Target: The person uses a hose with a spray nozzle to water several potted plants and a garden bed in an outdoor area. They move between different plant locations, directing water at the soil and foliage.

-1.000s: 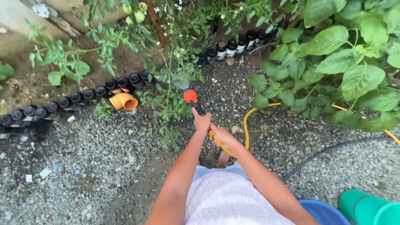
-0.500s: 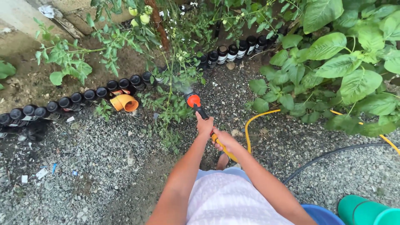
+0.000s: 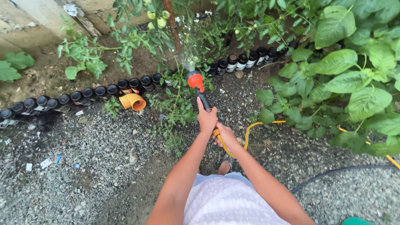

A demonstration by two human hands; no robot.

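Change since earlier frames: spray nozzle (image 3: 196,81) now higher in frame, its orange head at the plant stems (image 3: 173,25); fine spray visible above it.

Left hand (image 3: 207,118): centre of frame, arm extended forward, fingers wrapped shut around the nozzle's black handle.

Right hand (image 3: 225,135): just behind and below the left, fingers closed on the yellow hose (image 3: 250,129) where it joins the handle.

Ground: grey gravel (image 3: 96,166), lower half. Bare soil bed, upper left. Row of black bottles (image 3: 83,96) edging the bed. Broad-leaved plants (image 3: 354,75), right. Orange pipe elbow (image 3: 133,101), beside the bottles.
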